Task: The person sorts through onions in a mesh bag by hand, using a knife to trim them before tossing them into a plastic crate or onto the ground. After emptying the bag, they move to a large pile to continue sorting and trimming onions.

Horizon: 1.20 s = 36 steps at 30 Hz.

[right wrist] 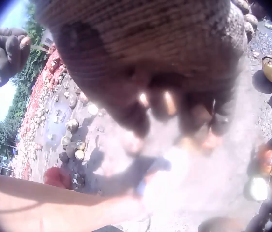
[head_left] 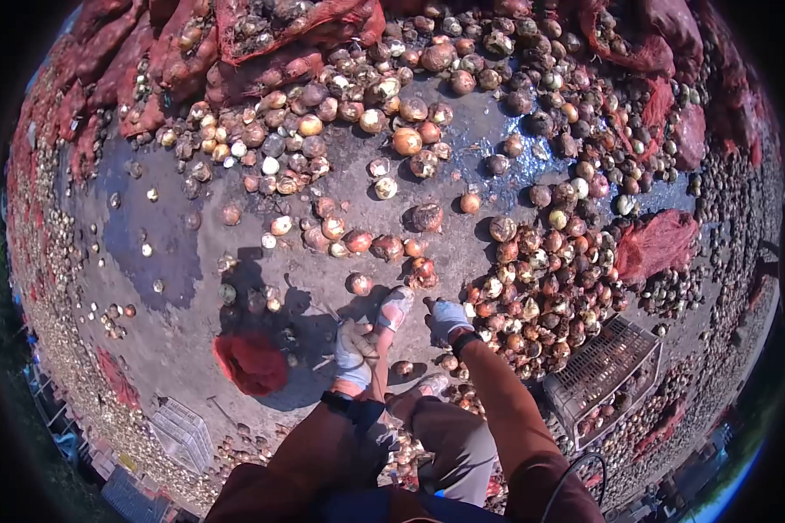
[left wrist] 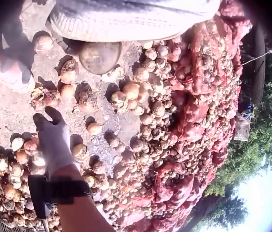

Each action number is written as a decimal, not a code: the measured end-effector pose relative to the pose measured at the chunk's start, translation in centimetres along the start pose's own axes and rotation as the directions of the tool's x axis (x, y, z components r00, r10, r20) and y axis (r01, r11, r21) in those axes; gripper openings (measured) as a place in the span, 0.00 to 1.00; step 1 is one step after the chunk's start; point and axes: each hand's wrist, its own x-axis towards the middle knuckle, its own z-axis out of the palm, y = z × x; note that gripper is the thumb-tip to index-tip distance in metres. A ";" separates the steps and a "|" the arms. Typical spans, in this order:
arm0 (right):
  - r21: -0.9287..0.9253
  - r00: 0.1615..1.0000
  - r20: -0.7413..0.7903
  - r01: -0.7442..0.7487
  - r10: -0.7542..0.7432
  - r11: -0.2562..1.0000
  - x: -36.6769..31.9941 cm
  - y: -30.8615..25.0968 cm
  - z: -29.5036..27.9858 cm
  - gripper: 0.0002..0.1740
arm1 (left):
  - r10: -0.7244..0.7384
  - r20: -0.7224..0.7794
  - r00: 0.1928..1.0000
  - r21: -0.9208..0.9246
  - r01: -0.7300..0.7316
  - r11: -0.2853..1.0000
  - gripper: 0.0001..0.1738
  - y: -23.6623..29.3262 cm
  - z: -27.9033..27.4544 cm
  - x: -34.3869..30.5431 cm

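Observation:
The left hand (head_left: 355, 347) wears a light glove with grey palm and fingers and is held in front of the left leg. Its fingers (right wrist: 0, 55) are curled in the right wrist view. Against the glove's edge in the left wrist view is a shaded round onion (left wrist: 99, 58), larger than those on the ground. The right hand (head_left: 449, 320), also gloved, reaches low at the left edge of an onion pile (head_left: 541, 301). Its thumb and forefinger stand apart with nothing between them, close to an onion (left wrist: 52, 98) on the ground. Bare fingertips (right wrist: 210, 140) poke out of the glove.
Loose onions (head_left: 408, 141) are scattered ahead, beyond the shoes (head_left: 396, 309). Red mesh sacks (head_left: 288, 78) line the far side. A red mesh bag (head_left: 250, 363) lies at left. A plastic crate (head_left: 602, 375) stands at right, another crate (head_left: 181, 434) at lower left. Wet patches (head_left: 148, 235) mark the ground.

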 end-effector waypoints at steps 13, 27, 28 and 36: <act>0.070 0.993 -0.048 -0.100 0.104 0.993 1.7 2.6 -9.9 0.27 | 0.036 -0.078 0.996 -0.020 -0.038 0.999 0.15 2.6 1.0 -0.7; -0.316 0.905 -0.414 -0.039 -0.101 0.948 14.9 -3.1 -18.6 0.47 | 0.264 0.096 0.960 0.117 -0.274 0.955 0.20 6.3 6.8 2.2; -0.347 0.888 -0.451 -0.081 -0.091 0.934 17.0 -4.3 -20.2 0.48 | 0.238 0.090 0.967 0.161 -0.250 0.955 0.21 6.3 6.2 3.5; -0.285 0.771 -0.637 -0.235 0.000 0.929 36.5 -4.7 -20.7 0.41 | 0.136 0.153 0.979 0.225 -0.168 0.960 0.21 6.3 1.6 9.4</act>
